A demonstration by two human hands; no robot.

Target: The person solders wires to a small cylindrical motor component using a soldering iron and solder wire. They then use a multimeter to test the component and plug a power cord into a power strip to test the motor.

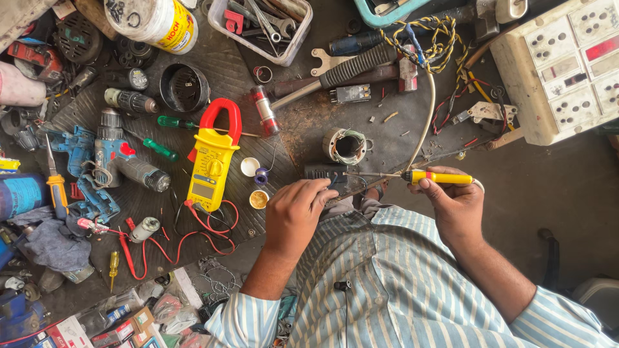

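my right hand (454,201) grips yellow-handled soldering iron (433,176), tip pointing left | my left hand (298,209) closed on small black rectangular part (327,174), near desk (548,187) edge | keep part pinned, tip steady on joint | yellow clamp meter (211,164) left

Your view is lit by bright, even daylight; colours read true and shadows under the tools on the counter (361,138) are short and soft. Mild glare falls on the white switchboard (567,64) at upper right and the white tub (155,22) at the top. Focus holds across the centre, while the corners soften slightly and bow outward with wide-angle distortion.
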